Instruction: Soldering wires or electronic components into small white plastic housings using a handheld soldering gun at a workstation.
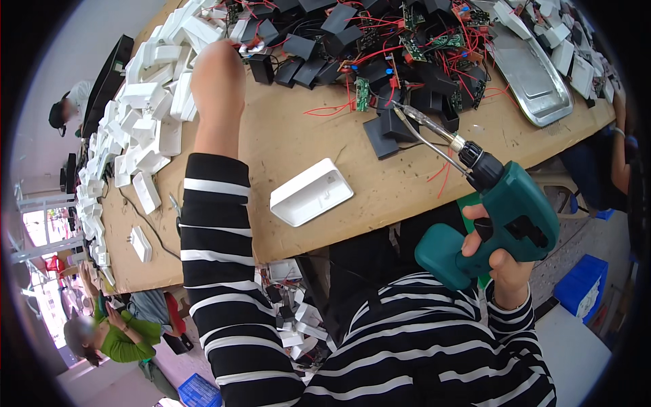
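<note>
My right hand (505, 261) grips the handle of a teal cordless screwdriver (505, 217); its long metal bit points up-left over the wooden table (285, 142). My left hand (218, 71) reaches far across to the heap of black housings with red wires and green circuit boards (380, 41). Its fingers are hidden behind the wrist, so what it touches is unclear. A white plastic shell (312, 192) lies open side up near the table's front edge, between my arms. One black housing (390, 129) sits just under the bit's tip.
Several white plastic shells (146, 115) are piled along the left side. A metal tray (532, 74) lies at the right. More parts sit below the table (295, 319). A blue crate (583, 285) stands at right. Other people sit at left (112, 336) and right.
</note>
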The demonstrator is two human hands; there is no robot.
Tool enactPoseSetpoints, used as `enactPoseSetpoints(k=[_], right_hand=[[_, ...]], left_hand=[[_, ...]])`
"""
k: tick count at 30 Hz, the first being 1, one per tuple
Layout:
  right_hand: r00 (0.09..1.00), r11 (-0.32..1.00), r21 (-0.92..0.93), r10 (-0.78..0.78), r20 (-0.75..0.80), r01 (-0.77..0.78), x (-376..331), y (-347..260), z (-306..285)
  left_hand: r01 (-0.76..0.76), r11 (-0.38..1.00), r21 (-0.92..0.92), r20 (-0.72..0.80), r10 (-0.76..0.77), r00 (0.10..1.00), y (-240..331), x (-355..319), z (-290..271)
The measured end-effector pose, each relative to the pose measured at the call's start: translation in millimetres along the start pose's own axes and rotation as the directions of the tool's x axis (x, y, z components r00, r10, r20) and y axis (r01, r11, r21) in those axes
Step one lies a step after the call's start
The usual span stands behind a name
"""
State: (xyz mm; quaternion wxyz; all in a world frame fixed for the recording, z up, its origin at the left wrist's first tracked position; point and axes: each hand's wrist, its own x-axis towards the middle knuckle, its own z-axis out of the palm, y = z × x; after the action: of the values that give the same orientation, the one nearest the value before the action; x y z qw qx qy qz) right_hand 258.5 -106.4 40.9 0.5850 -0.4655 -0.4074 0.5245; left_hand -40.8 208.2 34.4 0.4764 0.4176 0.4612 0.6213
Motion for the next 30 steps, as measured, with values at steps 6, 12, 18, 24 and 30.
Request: enactPoseSetpoints(k=[6, 12, 18, 24, 30], right_hand=[[1.000, 1.000, -0.022, -0.005, -0.027, 0.004, 6, -1, -5], [0.999, 0.999, -0.003, -0.032, 0.013, 0.032, 5, -1, -4], [0.996, 0.998, 0.038, -0.046, 0.076, 0.043, 0, 5, 0], [0.973, 0.980, 0.191, 0.016, 0.230, -0.061, 8, 16, 7], [0.951, 0.950, 0.267, 0.081, 0.299, -0.165, 27, 27, 37]], left_hand=[[-0.453, 0.885, -0.104, -0.205, 0.427, 0.881, 43, 27, 5], [-0.618, 0.786, -0.013, -0.068, 0.615, 0.785, 118, -1, -79], [-0.443, 0.741, 0.505, 0.049, 0.488, 0.871, 93, -137, -121], [-0.435, 0.689, 0.580, 0.472, 0.151, 0.869, 61, -241, -82], [-0.447, 0.704, 0.552, 0.444, 0.206, 0.872, 30, -263, -39]])
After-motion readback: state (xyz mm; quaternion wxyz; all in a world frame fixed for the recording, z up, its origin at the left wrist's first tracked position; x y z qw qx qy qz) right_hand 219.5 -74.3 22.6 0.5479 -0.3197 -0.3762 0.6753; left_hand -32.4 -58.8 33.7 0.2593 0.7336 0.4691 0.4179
